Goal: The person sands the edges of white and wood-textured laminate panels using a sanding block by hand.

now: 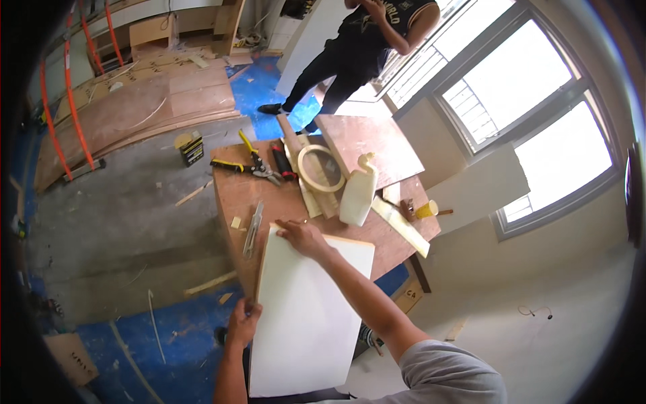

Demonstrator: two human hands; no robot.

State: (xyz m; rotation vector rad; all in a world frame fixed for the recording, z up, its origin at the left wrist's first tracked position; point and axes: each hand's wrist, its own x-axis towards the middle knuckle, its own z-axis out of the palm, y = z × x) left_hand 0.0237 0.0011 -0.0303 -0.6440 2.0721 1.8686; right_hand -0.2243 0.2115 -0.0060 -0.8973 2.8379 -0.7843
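A white board [309, 316] with a tan edge strip lies slanted in front of me, its far end on a brown wooden work table [232, 202]. My left hand [243, 323] is closed round its left edge, thumb on top. At the far left corner, my right hand [304, 238] grips the edge with bent fingers; its forearm crosses the board. A utility knife [253, 230] lies left of that corner. Beyond the board stand a cream plastic bottle [359, 194] and a roll of tape [302, 176]. Yellow-and-black snips [259, 164] lie at the table's far left.
A person [350, 50] in dark clothes stands past the table. A wooden panel [370, 145] and a yellow cup [426, 209] sit on the table's far right. An orange ladder [70, 101] and stacked boards [161, 101] are at far left. Blue sheeting [134, 350] covers floor nearby.
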